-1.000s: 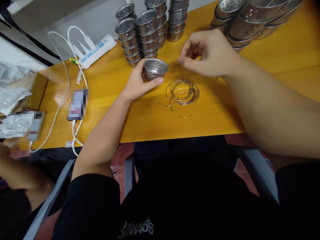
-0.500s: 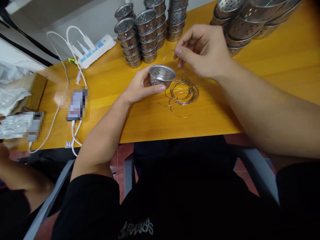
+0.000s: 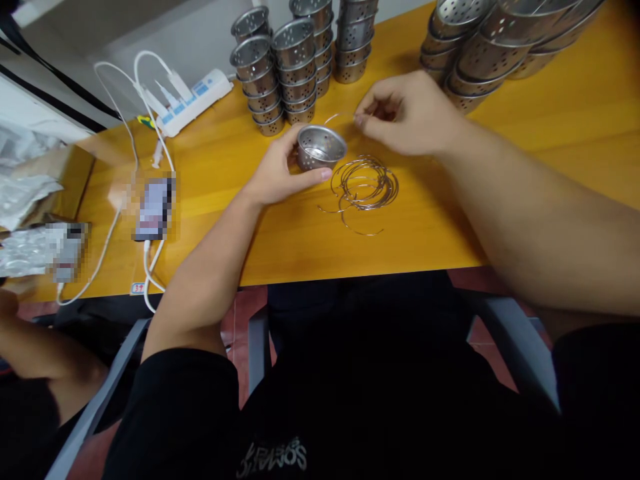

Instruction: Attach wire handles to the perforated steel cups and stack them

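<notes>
My left hand (image 3: 281, 169) is wrapped round a small perforated metal cup (image 3: 321, 148), its mouth tilted up toward me. The thumb lies along the cup's near side, and the other fingers pass behind it. Just right of the cup, my right hand (image 3: 403, 113) pinches a thin wire (image 3: 332, 118) between thumb and forefinger. That wire reaches left toward the cup's far rim; whether it touches the cup I cannot tell. Below the right hand, a loose coil of thin wires (image 3: 373, 190) lies on the wooden table (image 3: 300, 247), with some ends sticking out.
Stacks of perforated cups (image 3: 295, 77) stand behind my left hand, and more stacks (image 3: 493, 53) stand behind my right wrist. On the left are a white power strip (image 3: 197, 103), a phone (image 3: 154, 208) with cables, and a box (image 3: 73, 177). Another person's arm (image 3: 45, 340) shows at far left.
My right hand has come down slightly, and the wire in it now lies flatter. The cup in my left hand has shifted a little left and tipped slightly.
</notes>
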The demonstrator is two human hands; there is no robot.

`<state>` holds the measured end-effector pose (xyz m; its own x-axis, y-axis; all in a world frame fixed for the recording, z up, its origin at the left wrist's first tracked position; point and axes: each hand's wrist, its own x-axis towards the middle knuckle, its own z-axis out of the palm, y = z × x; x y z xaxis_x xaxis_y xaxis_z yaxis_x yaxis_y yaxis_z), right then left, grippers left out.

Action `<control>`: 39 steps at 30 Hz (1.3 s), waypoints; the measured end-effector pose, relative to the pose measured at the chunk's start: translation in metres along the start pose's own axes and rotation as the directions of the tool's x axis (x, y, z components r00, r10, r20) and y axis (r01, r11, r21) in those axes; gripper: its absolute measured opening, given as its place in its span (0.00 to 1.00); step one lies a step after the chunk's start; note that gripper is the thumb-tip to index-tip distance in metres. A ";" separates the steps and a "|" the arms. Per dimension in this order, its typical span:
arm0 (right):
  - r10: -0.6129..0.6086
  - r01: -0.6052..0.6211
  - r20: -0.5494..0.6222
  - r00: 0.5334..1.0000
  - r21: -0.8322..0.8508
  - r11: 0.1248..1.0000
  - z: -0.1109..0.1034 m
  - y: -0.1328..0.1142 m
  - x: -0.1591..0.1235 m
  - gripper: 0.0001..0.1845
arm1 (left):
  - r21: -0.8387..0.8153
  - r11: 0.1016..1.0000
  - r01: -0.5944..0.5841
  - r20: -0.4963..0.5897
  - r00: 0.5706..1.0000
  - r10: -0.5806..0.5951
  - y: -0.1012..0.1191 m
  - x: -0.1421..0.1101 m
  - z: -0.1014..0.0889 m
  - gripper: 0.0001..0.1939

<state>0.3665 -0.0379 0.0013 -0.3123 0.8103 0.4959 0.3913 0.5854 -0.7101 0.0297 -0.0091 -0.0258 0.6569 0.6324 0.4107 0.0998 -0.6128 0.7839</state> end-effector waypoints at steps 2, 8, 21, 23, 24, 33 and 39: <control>-0.007 0.012 0.058 0.998 -0.076 0.997 0.002 -0.003 -0.003 0.11 | 0.048 0.999 -0.008 0.020 1.000 0.007 0.003 0.000 0.001 0.61; -0.134 0.147 0.086 0.987 -0.158 0.976 0.001 -0.017 -0.003 0.04 | 0.098 0.995 -0.019 0.073 0.997 0.012 0.009 -0.001 0.001 0.62; -0.119 0.141 0.130 0.984 -0.176 0.974 0.011 -0.022 -0.004 0.05 | 0.139 0.988 -0.063 0.145 0.989 0.042 0.023 -0.005 0.002 0.61; -0.110 0.130 0.121 0.986 -0.166 0.978 0.013 -0.018 -0.004 0.04 | 0.143 0.988 -0.060 0.137 0.990 0.040 0.020 -0.003 0.003 0.62; -0.101 0.117 0.111 0.989 -0.151 0.982 0.013 -0.017 -0.004 0.04 | 0.145 0.988 -0.061 0.128 0.991 0.042 0.017 -0.003 0.003 0.63; -0.035 0.033 -0.024 0.999 -0.087 0.996 0.005 -0.019 -0.002 0.15 | 0.121 0.992 -0.041 -0.084 0.995 0.051 -0.017 0.000 0.003 0.67; -0.004 0.003 -0.072 0.997 -0.019 1.000 0.009 -0.021 -0.001 0.21 | 0.122 0.992 -0.036 -0.090 0.995 0.047 -0.018 -0.002 0.001 0.61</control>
<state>0.3512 -0.0509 0.0113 -0.2510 0.8078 0.5334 0.4064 0.5880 -0.6993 0.0270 0.0001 -0.0409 0.5912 0.6425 0.4875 0.1665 -0.6887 0.7057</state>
